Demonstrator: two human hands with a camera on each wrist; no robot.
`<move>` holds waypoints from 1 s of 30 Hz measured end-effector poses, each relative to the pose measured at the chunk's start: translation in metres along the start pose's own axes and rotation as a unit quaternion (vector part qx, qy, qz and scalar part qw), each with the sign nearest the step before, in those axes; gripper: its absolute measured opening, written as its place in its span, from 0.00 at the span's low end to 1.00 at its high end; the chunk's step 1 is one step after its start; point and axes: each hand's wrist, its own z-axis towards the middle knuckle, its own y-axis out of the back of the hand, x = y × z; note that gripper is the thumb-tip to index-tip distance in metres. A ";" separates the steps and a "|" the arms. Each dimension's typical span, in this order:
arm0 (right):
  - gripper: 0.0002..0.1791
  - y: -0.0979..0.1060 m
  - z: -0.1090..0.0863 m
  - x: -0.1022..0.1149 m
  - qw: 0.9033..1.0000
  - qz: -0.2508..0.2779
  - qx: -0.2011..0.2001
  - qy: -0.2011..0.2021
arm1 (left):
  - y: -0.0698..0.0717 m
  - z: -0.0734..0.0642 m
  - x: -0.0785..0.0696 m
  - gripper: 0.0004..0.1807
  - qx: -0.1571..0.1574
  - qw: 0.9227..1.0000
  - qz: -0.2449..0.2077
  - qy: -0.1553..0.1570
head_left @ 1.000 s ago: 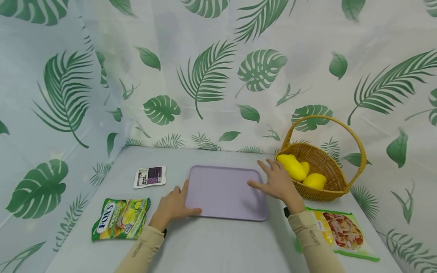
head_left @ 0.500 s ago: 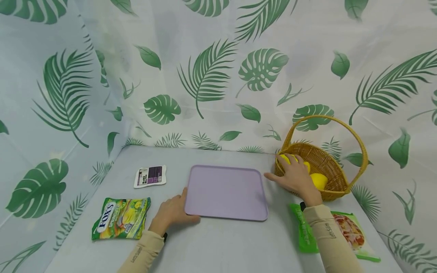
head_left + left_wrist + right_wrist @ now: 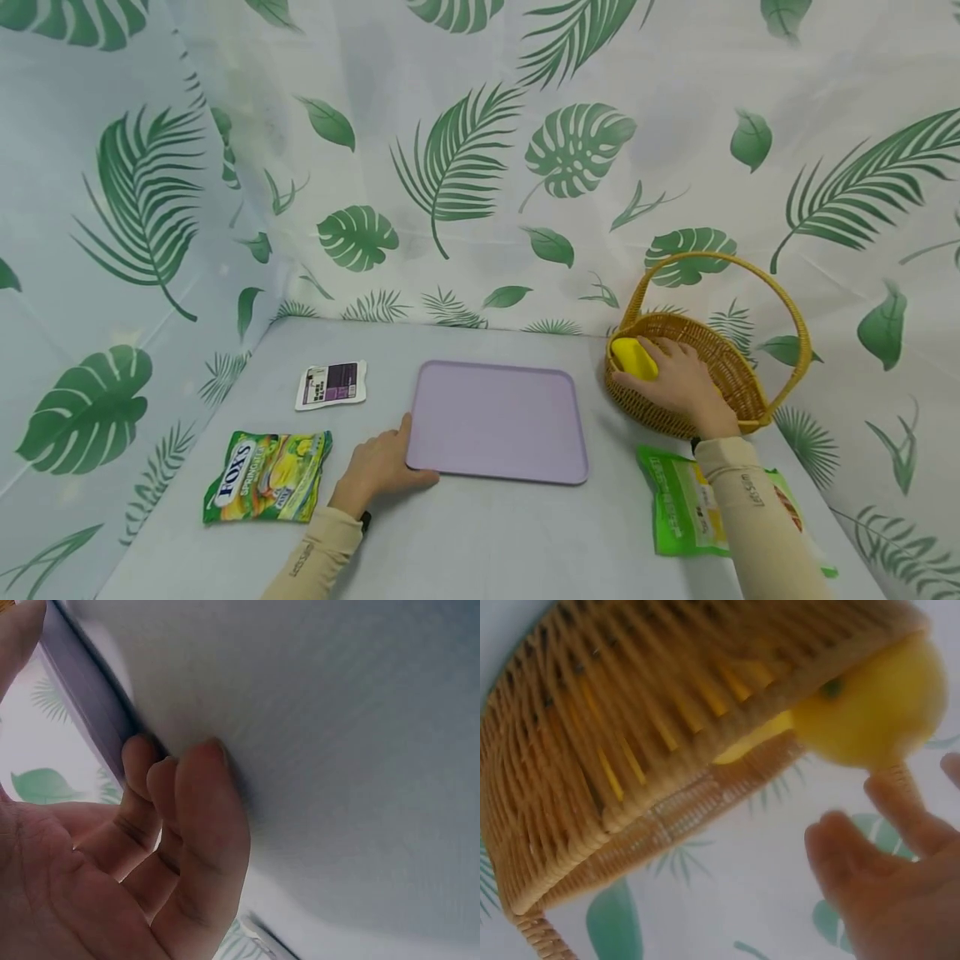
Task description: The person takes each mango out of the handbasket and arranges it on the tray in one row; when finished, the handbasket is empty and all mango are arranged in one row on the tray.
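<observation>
At the left front corner of a flat lilac tray point(image 3: 498, 425) is my left hand point(image 3: 386, 462), its thumb by the front edge and its fingers along the left edge. The left wrist view shows bent fingers point(image 3: 199, 832) touching the tray's rim point(image 3: 90, 697). My right hand point(image 3: 678, 379) reaches into a wicker basket point(image 3: 630, 408) over a smooth yellow fruit point(image 3: 636, 358), thumb on the near side and fingers beyond. In the right wrist view, the fingers point(image 3: 847, 855) lie just off a yellow fruit point(image 3: 877, 705) with a green spot, at the basket's rim. Other yellow fruit is mostly hidden.
A Fox's candy bag point(image 3: 266, 479) lies at the left, with a small white and purple packet point(image 3: 332, 385) behind it. At the right, a green-edged food bag point(image 3: 682, 508) is partly under my right forearm. The basket's tall handle point(image 3: 783, 304) arches above it. Leaf-print cloth hangs behind.
My right hand has moved from the tray's right edge rightward into the basket and down over the yellow fruit. The left hand has stayed at the tray's corner.
</observation>
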 end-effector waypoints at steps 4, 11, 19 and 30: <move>0.52 0.000 0.004 -0.009 1.000 0.011 0.022 0.017 | -0.001 0.002 0.000 0.64 -0.001 1.000 -0.004 0.004; 0.53 -0.001 0.014 -0.021 0.999 0.028 0.043 0.017 | -0.002 0.003 0.000 0.65 -0.002 1.000 -0.011 0.005; 0.53 -0.007 0.028 -0.030 0.997 0.038 0.064 -0.006 | -0.001 0.003 0.001 0.65 -0.003 1.000 -0.015 0.011; 0.49 -0.013 0.030 -0.034 0.998 0.052 0.047 0.007 | -0.003 0.002 0.003 0.66 -0.010 1.000 -0.020 0.008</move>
